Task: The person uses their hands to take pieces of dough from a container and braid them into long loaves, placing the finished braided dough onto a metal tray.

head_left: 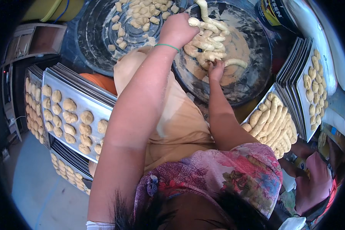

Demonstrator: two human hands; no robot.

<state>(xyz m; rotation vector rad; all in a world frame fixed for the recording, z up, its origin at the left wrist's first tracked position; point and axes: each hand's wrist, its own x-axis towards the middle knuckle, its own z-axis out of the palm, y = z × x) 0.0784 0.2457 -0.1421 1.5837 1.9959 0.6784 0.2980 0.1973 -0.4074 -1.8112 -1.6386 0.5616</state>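
My left hand, with a green band at the wrist, is closed on the end of a dough rope that pokes out past the fingers. Below and to the right of it, my right hand has its fingers closed on the lower part of the same pile of dough ropes. These pale ropes lie tangled in a dark round basin dusted with flour. Beside it on the left, a second dark basin holds many small dough pieces.
Stacked metal trays with dough rounds on top stand at my left. On my right are another tray stack and a tray heaped with dough ropes. A dark bucket stands at upper right. Another person's pink clothing shows lower right.
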